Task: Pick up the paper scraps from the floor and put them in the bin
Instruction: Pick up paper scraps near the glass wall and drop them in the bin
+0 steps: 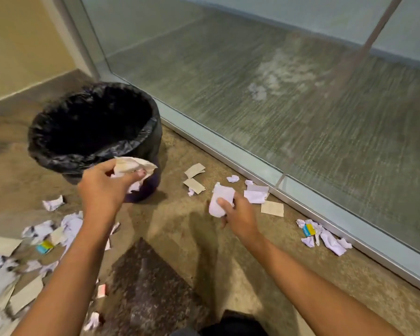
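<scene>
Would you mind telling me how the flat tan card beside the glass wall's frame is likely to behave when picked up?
The flat tan card probably stays stiff, since it lies uncreased, unlike the crumpled white scrap nearby. It looks thin, so likely light. Lying flush on the floor, its edge may be hard to pinch.

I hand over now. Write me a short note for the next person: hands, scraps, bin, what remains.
Left hand grips a crumpled paper wad at the near rim of the bin, not yet dropped.
Right hand holds a white scrap, right of the bin.
Done: bin interior too dark to tell.
Left: drop both; then the left pile, cardboard pieces and loose scraps along the glass wall.
</scene>
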Motion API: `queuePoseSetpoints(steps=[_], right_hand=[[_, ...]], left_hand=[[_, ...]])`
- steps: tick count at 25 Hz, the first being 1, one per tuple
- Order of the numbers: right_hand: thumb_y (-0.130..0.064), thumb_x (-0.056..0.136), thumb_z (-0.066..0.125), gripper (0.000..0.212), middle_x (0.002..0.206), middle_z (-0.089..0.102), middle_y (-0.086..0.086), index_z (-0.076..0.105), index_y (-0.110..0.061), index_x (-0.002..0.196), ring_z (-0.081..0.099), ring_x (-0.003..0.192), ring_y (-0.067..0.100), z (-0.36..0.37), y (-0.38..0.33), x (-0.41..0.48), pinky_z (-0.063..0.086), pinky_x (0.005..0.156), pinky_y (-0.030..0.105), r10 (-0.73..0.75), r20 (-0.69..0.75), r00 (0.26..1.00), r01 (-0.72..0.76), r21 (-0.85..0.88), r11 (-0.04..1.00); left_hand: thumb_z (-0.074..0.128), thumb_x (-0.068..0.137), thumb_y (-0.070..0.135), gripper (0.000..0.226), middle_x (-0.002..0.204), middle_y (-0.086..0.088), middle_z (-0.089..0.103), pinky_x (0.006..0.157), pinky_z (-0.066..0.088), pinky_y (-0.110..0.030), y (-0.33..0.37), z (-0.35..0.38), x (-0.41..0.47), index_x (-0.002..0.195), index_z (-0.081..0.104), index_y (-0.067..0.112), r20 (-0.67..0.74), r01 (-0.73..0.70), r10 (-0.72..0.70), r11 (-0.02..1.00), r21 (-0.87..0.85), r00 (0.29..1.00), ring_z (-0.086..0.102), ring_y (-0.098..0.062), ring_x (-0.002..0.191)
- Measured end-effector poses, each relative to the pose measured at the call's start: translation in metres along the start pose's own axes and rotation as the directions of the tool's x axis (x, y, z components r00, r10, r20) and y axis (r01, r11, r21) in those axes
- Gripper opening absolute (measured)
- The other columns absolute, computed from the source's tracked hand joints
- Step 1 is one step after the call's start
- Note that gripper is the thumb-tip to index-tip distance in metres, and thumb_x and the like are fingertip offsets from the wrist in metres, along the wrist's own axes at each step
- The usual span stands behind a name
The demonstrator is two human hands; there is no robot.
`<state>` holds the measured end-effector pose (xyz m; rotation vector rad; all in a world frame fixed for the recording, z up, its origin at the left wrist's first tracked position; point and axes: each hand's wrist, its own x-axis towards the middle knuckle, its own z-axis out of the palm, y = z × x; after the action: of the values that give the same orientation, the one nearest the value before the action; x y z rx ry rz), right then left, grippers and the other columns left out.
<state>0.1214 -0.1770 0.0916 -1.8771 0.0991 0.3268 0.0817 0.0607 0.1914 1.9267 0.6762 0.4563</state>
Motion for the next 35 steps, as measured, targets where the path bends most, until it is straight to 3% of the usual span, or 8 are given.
queuePoseSetpoints(steps=[3, 7, 10, 14, 18, 21, 25, 35], right_hand=[[-0.016, 0.095, 0.054, 0.012, 0.075, 0.064, 0.009, 0.057, -0.011, 0.104, 0.053, 0.038, 0.014, 0.056, -0.106, 0.023, 0.046, 0.043, 0.028, -0.141, 0.109, 0.984, 0.132, 0.085, 0.988], [-0.019, 0.095, 0.053, 0.029, 0.107, 0.066, 0.012, 0.056, -0.002, 0.118, 0.057, 0.033, 0.010, 0.122, -0.198, 0.063, 0.049, 0.053, 0.021, -0.289, 0.118, 0.950, 0.289, 0.016, 0.957], [-0.014, 0.095, 0.050, 0.031, 0.101, 0.062, 0.014, 0.054, 0.001, 0.122, 0.072, 0.075, 0.027, 0.160, -0.230, 0.090, 0.057, 0.076, 0.036, -0.165, 0.174, 0.971, 0.164, 0.021, 0.986], [-0.018, 0.099, 0.043, 0.034, 0.129, 0.054, 0.017, 0.050, -0.010, 0.131, 0.053, 0.117, 0.035, 0.178, -0.236, 0.102, 0.048, 0.096, 0.047, -0.118, 0.227, 0.967, 0.159, -0.169, 0.973], [-0.018, 0.100, 0.043, 0.033, 0.130, 0.054, 0.009, 0.052, -0.018, 0.131, 0.054, 0.113, 0.028, 0.164, -0.226, 0.096, 0.051, 0.094, 0.042, -0.247, 0.244, 0.938, 0.281, -0.115, 0.953], [-0.014, 0.096, 0.050, 0.023, 0.108, 0.066, 0.005, 0.065, -0.017, 0.114, 0.060, 0.100, 0.019, 0.144, -0.211, 0.083, 0.045, 0.087, 0.025, -0.482, 0.190, 0.855, 0.512, -0.174, 0.841], [-0.010, 0.090, 0.056, 0.015, 0.091, 0.068, -0.002, 0.068, -0.018, 0.094, 0.063, 0.087, 0.013, 0.106, -0.175, 0.063, 0.051, 0.084, 0.030, -0.636, 0.077, 0.768, 0.640, -0.150, 0.754], [-0.003, 0.089, 0.059, 0.013, 0.092, 0.063, -0.002, 0.067, -0.012, 0.094, 0.060, 0.082, 0.000, -0.034, 0.052, 0.011, 0.036, 0.073, 0.001, -0.360, -0.177, 0.916, 0.270, -0.393, 0.879]], left_hand=[[0.072, 0.077, 0.006, 0.010, 0.056, 0.008, 0.069, 0.057, 0.056, -0.024, 0.010, -0.043, 0.044, 0.081, 0.067, 0.014, 0.062, 0.190, -0.181, 0.896, -0.402, 0.982, 0.065, -0.008, 0.052], [0.066, 0.082, -0.001, 0.007, 0.057, 0.003, 0.069, 0.049, 0.054, -0.016, 0.017, -0.067, 0.101, 0.084, 0.063, 0.005, 0.071, 0.249, -0.247, 0.833, -0.494, 0.966, 0.063, -0.005, 0.045], [0.062, 0.083, -0.008, 0.010, 0.073, -0.010, 0.061, 0.040, 0.051, -0.019, 0.011, -0.068, 0.132, 0.089, 0.060, 0.000, 0.032, 0.303, -0.330, 0.817, -0.490, 0.943, 0.060, -0.007, 0.038], [0.056, 0.091, 0.008, 0.018, 0.083, -0.013, 0.058, 0.041, 0.050, -0.024, 0.008, -0.060, 0.155, 0.109, 0.056, 0.006, -0.012, 0.331, -0.360, 0.869, -0.369, 0.933, 0.062, -0.013, 0.046], [0.054, 0.092, 0.025, 0.027, 0.116, -0.002, 0.059, 0.075, 0.055, -0.039, -0.001, -0.063, 0.162, 0.117, 0.064, 0.018, -0.072, 0.254, -0.289, 0.914, -0.315, 0.955, 0.057, -0.023, 0.105], [0.052, 0.091, 0.026, 0.020, 0.098, 0.001, 0.070, 0.084, 0.057, -0.040, -0.001, -0.056, 0.137, 0.091, 0.072, 0.029, -0.167, 0.091, -0.125, 0.976, -0.196, 0.978, 0.065, -0.013, 0.090], [0.050, 0.091, 0.026, 0.021, 0.075, 0.006, 0.068, 0.070, 0.056, -0.034, 0.005, -0.024, 0.073, 0.084, 0.070, 0.029, -0.230, -0.131, 0.121, 0.991, -0.028, 0.966, 0.067, -0.015, 0.068], [0.070, 0.082, 0.023, 0.005, 0.090, 0.010, 0.062, 0.065, 0.044, -0.013, -0.083, 0.114, -0.045, 0.084, 0.069, 0.028, 0.292, -0.204, 0.165, 0.973, 0.107, 0.942, 0.056, 0.000, 0.078]])
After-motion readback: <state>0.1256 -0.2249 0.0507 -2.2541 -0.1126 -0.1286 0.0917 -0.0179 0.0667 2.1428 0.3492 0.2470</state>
